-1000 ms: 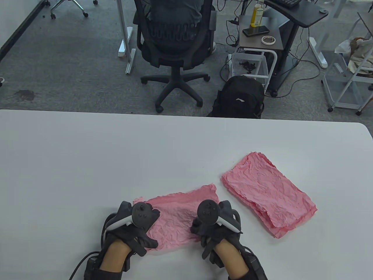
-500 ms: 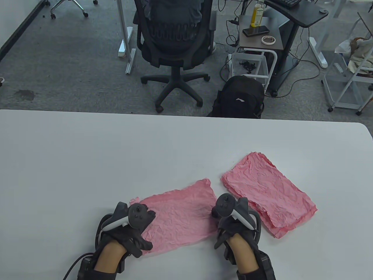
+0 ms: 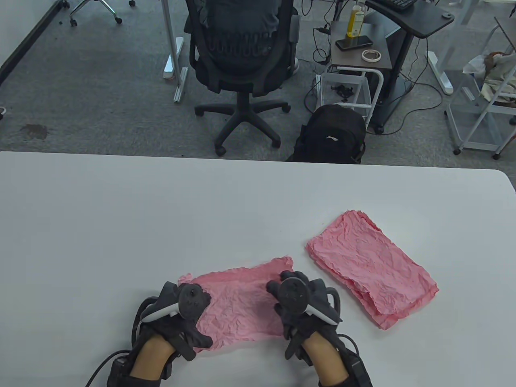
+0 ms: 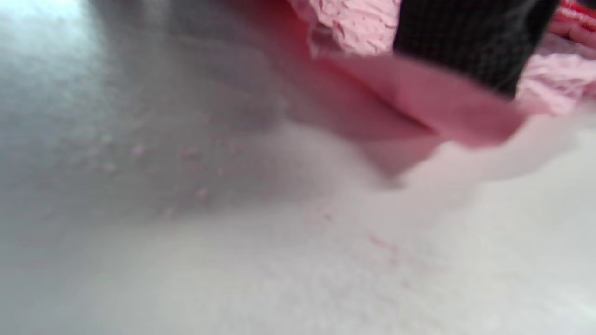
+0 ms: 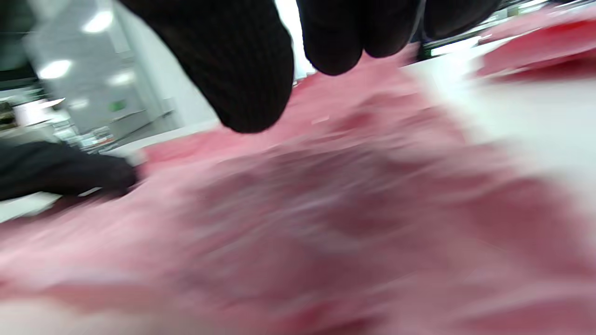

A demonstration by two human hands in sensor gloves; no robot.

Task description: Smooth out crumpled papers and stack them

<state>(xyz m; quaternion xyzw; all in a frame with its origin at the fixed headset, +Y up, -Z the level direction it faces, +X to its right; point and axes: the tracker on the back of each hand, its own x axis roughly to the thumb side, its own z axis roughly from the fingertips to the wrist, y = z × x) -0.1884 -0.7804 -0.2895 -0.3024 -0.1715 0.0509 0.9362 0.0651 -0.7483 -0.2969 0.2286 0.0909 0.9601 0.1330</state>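
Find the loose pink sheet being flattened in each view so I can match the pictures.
Table view: loose pink sheet lies at bottom centre, between both hands, left of the pink stack.
Left wrist view: top centre and right, blurred, on the table.
Right wrist view: fills the lower frame, blurred.
Shared landmark: the white table.

Overhead table view; wrist cameras close, low

Site: I read an office | swivel chair (image 3: 242,60), grey carpet (image 3: 100,80), cabled desk (image 3: 415,16), backpack (image 3: 332,135)
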